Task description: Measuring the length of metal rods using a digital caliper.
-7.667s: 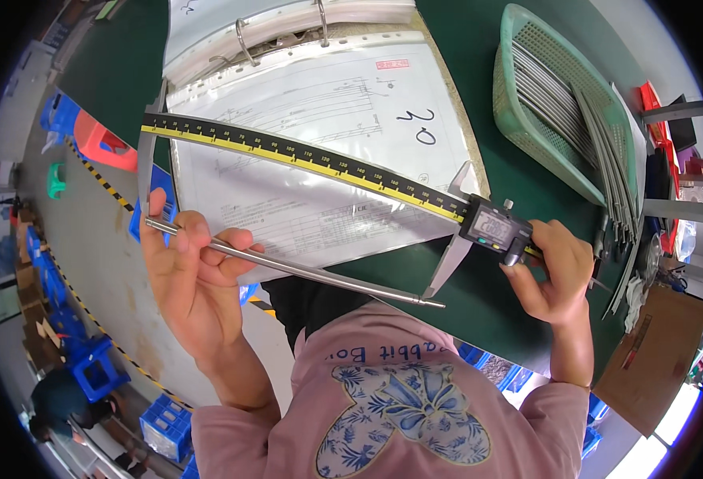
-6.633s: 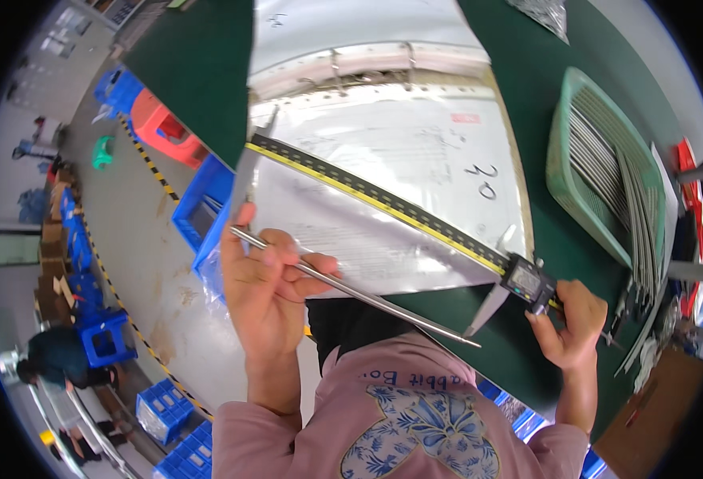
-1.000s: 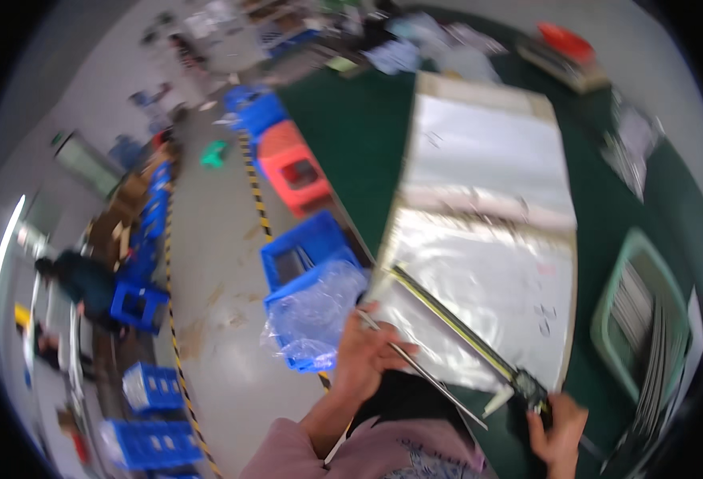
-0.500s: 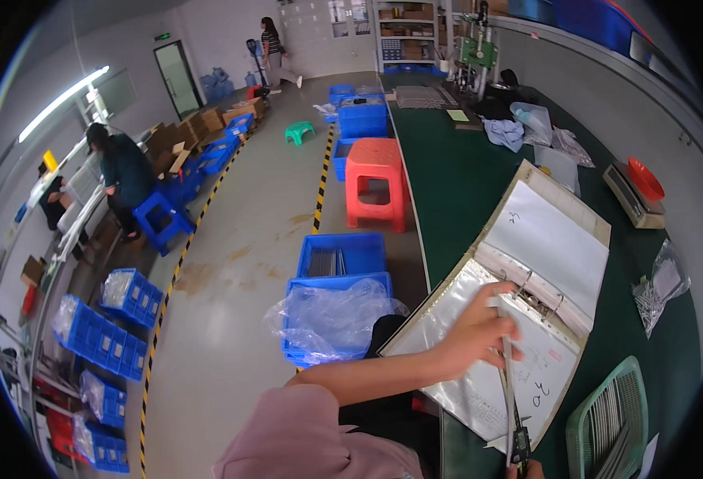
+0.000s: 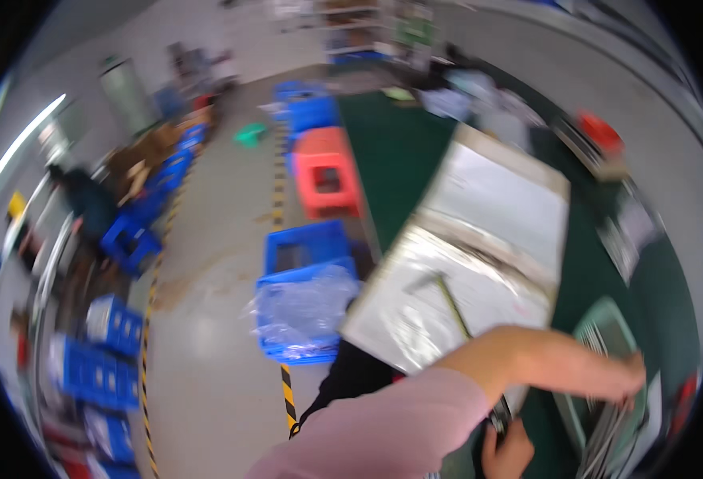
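Green tray at bench's right edge: left hand reaches across onto its metal rods, grip indistinct through blur; right hand clenched on caliper; next, one rod must be singled out.

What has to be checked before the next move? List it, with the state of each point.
1. Left hand at the green tray: ok, it reaches across the body to the tray's metal rods.
2. Left hand's grip on a rod: cannot tell, too blurred.
3. Caliper supported: ok, its beam lies across the open binder.
4. Right hand on the caliper's head: cannot tell, the left forearm hides the contact.
5. Clear sight of both hands: not ok, the view is blurred and the right hand sits at the lower edge.
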`<state>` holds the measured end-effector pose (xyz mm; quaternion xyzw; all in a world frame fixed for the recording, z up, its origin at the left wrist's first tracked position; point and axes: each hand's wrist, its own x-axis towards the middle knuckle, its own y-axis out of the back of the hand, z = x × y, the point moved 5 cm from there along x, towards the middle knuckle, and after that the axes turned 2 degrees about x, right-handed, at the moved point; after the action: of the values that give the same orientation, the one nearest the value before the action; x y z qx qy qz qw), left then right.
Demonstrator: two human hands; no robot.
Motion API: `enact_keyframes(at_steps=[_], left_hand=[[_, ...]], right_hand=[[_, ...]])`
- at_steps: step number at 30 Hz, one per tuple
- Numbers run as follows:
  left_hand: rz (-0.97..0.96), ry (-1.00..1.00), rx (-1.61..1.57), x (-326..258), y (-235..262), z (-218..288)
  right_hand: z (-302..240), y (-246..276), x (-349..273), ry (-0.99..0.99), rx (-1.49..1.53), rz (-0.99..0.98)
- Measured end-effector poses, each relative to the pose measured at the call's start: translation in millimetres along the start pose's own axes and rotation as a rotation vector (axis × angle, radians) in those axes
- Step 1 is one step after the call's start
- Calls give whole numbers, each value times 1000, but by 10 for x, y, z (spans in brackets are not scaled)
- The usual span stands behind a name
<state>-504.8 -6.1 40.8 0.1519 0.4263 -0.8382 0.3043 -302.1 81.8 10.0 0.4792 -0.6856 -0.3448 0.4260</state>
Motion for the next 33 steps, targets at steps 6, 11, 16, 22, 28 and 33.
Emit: enact_keyframes(at_steps=[6, 11, 16, 22, 28, 33], left_hand=[[-35, -163, 279, -40, 318, 536], [-117, -148, 571, -71, -7, 439], [-80, -118, 699, 30, -48, 215], [-72, -80, 884, 37, 45, 323], [-231, -500, 1651, -156, 352, 798], [-326, -801, 2287, -460, 1278, 588]], right_hand=[[-161, -103, 284, 9, 116, -142], [-117, -2, 129, -30, 97, -88], [-103, -78, 1, 20, 140, -52], [-125, -90, 76, 0, 134, -95], [-89, -46, 201, -14, 117, -143], [-270, -167, 249, 28, 84, -253]])
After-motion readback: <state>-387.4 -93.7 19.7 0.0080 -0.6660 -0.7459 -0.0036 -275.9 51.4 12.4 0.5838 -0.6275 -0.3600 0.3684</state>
